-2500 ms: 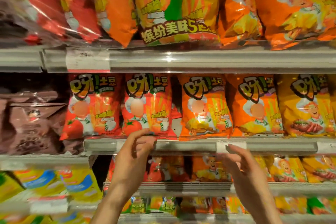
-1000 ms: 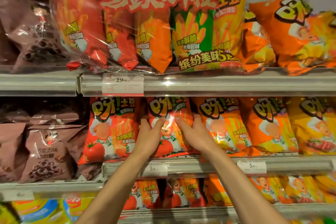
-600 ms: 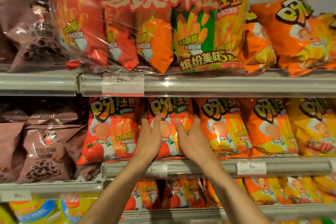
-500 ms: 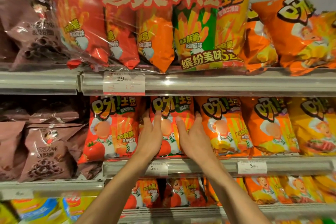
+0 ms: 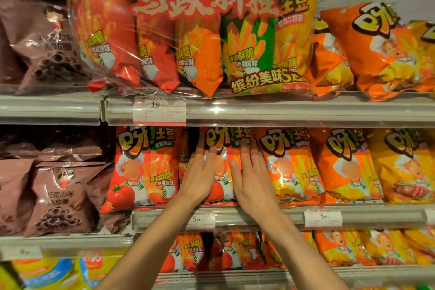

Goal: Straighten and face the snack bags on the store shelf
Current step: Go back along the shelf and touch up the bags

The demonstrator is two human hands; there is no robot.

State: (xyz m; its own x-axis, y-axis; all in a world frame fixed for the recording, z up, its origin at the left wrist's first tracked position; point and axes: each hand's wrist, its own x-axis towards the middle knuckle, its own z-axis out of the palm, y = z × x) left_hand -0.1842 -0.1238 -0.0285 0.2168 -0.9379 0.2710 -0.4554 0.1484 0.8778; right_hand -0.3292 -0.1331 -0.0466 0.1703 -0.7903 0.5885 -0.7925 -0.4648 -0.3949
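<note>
Red snack bag (image 5: 223, 146) upright; left hand (image 5: 200, 176), right hand (image 5: 253, 181) flat against it (fingers straight).

Glossy plastic snack bags (image 5: 226, 162); smooth metal shelf (image 5: 282, 110).

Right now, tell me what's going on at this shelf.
A person is facing snack bags on the middle shelf. The left hand and right hand lie flat, fingers straight, on the front of one red tomato-flavour bag, one at each side. It stands upright, label forward, between another red bag and an orange bag.
</note>
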